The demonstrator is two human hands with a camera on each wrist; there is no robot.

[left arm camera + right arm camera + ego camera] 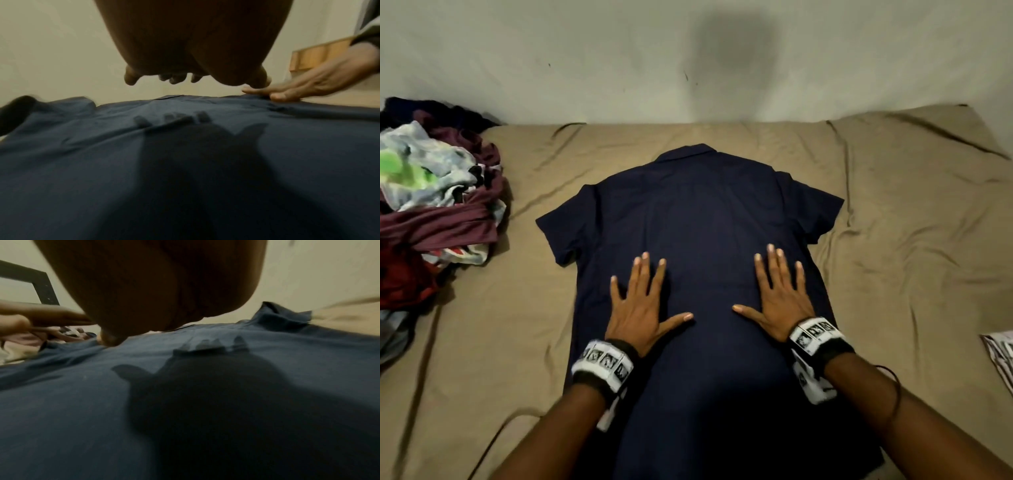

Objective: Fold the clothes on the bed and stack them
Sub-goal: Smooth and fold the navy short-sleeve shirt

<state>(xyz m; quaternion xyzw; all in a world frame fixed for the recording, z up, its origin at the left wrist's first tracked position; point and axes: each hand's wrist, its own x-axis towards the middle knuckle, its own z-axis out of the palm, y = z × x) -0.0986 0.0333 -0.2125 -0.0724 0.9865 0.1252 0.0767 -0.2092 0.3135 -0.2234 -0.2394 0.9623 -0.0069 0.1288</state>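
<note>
Shirt (pixel 698 212) looks light, limp; take hold at sleeve edges. Left hand (pixel 642 308), right hand (pixel 779 301) spread flat, pinching nothing.

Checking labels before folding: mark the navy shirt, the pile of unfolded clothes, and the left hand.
navy shirt (pixel 702 212), head view, upper back panel below the collar.
pile of unfolded clothes (pixel 438 192), head view, pale garment on top.
left hand (pixel 642 308), head view, back of the hand.

Right hand (pixel 156 288) above navy shirt (pixel 82 402)
</note>
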